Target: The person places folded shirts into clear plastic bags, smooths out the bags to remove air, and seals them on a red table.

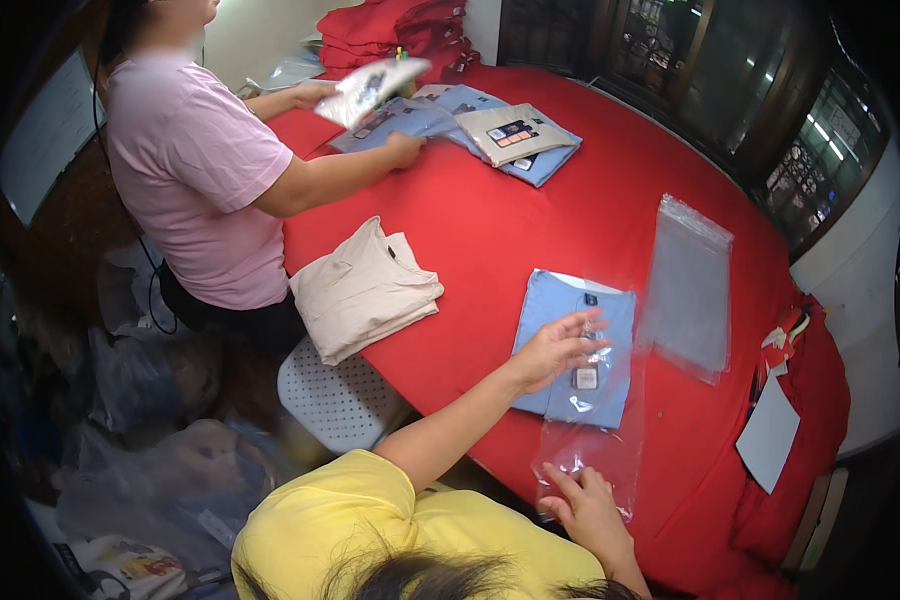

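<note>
The folded blue shirt (573, 345) lies on the red desk (490, 240), its near half already inside the clear bag (595, 440), the far half not yet covered, as I judge it. My left hand (555, 348) rests spread, fingers open, on the shirt's left edge; my right hand (590, 505) pinches the bag's near end in its grip. An empty clear bag (688, 290) waits just right of the shirt. Farther off sit a folded beige shirt (363, 290) and, by another person's hands, bagged shirts (500, 135).
</note>
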Action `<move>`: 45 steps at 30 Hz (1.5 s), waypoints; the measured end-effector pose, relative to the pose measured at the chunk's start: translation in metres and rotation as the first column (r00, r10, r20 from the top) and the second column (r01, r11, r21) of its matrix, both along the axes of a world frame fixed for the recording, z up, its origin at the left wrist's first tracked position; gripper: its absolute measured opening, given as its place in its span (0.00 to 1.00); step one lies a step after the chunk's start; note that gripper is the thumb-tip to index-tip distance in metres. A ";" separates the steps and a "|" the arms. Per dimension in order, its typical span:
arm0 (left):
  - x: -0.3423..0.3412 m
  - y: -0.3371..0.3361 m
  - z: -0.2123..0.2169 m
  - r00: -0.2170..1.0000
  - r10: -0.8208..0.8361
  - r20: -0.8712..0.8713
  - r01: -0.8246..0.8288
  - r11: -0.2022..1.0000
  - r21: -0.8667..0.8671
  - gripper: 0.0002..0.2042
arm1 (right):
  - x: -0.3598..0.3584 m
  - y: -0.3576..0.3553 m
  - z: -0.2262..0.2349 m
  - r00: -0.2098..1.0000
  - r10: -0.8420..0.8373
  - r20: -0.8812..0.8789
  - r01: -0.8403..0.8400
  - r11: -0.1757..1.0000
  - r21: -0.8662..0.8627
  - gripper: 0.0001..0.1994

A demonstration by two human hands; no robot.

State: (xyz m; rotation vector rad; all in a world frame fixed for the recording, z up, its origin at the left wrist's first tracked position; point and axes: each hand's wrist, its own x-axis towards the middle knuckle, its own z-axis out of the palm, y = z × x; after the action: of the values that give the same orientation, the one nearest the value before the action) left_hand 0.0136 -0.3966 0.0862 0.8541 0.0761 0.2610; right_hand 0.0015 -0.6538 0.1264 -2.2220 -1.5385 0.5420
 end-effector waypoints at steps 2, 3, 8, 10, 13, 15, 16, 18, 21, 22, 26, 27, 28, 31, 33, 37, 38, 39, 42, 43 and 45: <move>-0.010 -0.015 0.013 0.989 -0.146 -0.025 0.146 0.989 0.001 0.29 | -0.011 -0.006 -0.004 0.972 0.013 -0.237 -0.031 0.997 -0.072 0.19; -0.016 -0.023 0.022 0.989 -0.136 -0.048 0.137 0.990 0.012 0.27 | -0.016 -0.005 -0.006 0.970 0.005 -0.242 -0.041 0.988 -0.146 0.23; -0.036 -0.048 0.013 0.953 -0.301 -0.044 0.291 0.858 0.424 0.19 | -0.041 -0.004 0.002 0.949 0.083 -0.303 -0.099 0.994 -0.037 0.26; -0.047 -0.066 0.000 0.895 -0.435 -0.102 0.424 0.757 0.497 0.17 | -0.037 0.000 0.016 0.987 -0.010 -0.162 0.037 0.986 0.165 0.18; -0.063 -0.086 -0.018 0.937 -0.346 -0.043 0.328 0.832 0.448 0.12 | -0.028 -0.004 0.005 0.946 -0.267 -0.183 0.312 0.903 0.296 0.07; -0.076 -0.081 -0.015 0.964 -0.261 -0.042 0.252 0.858 0.448 0.11 | -0.030 -0.004 0.005 0.931 -0.316 -0.186 0.365 0.836 0.409 0.08; -0.081 -0.076 -0.018 0.979 -0.203 -0.026 0.180 0.793 0.582 0.10 | -0.032 -0.005 0.009 0.891 -0.365 -0.271 0.448 0.801 0.396 0.10; -0.094 -0.056 -0.012 0.966 -0.258 0.017 0.135 0.562 0.816 0.13 | -0.033 0.007 0.031 0.906 -0.407 0.118 0.275 0.777 0.565 0.23; -0.114 -0.044 0.008 0.925 -0.380 0.009 0.227 0.571 0.789 0.13 | -0.023 0.010 0.044 0.952 -0.224 0.209 0.166 0.951 0.261 0.39; -0.120 -0.039 0.017 0.926 -0.374 -0.040 0.253 0.541 0.802 0.13 | -0.014 0.007 0.037 0.982 -0.147 0.115 0.129 0.981 0.146 0.41; -0.133 -0.006 0.017 0.989 -0.134 -0.070 0.132 0.541 0.831 0.12 | 0.012 0.001 0.006 0.948 -0.183 0.260 0.223 0.966 -0.133 0.20; -0.138 0.003 0.014 0.993 -0.067 -0.097 0.118 0.502 0.857 0.09 | 0.020 -0.002 0.004 0.962 -0.229 0.151 0.246 0.964 -0.106 0.17; -0.142 0.010 0.009 0.991 0.004 -0.137 0.116 0.506 0.855 0.09 | 0.027 -0.001 0.003 0.965 -0.257 0.044 0.260 0.962 -0.079 0.15; -0.156 0.021 0.001 0.972 0.100 -0.212 0.128 0.533 0.837 0.08 | 0.037 -0.004 -0.008 0.902 -0.403 -0.155 0.419 0.904 0.082 0.11; -0.159 0.032 -0.012 0.962 0.113 -0.248 0.145 0.558 0.817 0.06 | 0.046 -0.009 -0.018 0.831 -0.346 -0.435 0.464 0.863 0.201 0.07; -0.154 0.038 -0.023 0.973 -0.011 -0.232 0.156 0.769 0.620 0.05 | 0.043 0.004 -0.065 0.428 0.243 -0.870 0.709 0.507 0.490 0.02; -0.154 0.036 -0.020 0.987 -0.110 -0.116 0.154 0.846 0.511 0.05 | 0.041 0.006 -0.070 0.339 0.261 -0.904 0.724 0.541 0.428 0.03; -0.155 0.034 -0.017 0.983 -0.185 0.014 0.165 0.904 0.394 0.05 | 0.039 0.009 -0.072 0.245 0.278 -0.929 0.729 0.578 0.366 0.05; -0.152 0.016 -0.008 0.902 -0.325 0.286 0.275 0.940 0.200 0.07 | 0.027 0.024 -0.077 0.149 0.129 -0.980 0.718 0.668 0.197 0.08; -0.149 0.012 -0.006 0.863 -0.361 0.355 0.321 0.932 0.168 0.07 | 0.025 0.027 -0.081 0.141 0.109 -0.984 0.717 0.674 0.178 0.09; -0.143 0.026 -0.023 0.982 -0.190 0.005 0.171 0.892 0.418 0.07 | 0.023 0.034 -0.082 0.104 0.020 -0.994 0.798 0.595 0.095 0.12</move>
State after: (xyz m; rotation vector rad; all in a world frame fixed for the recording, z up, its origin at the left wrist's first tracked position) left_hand -0.1297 -0.3705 0.0635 1.2731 -0.1072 0.1210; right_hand 0.0248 -0.6201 0.0447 -1.0853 -0.1715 0.7784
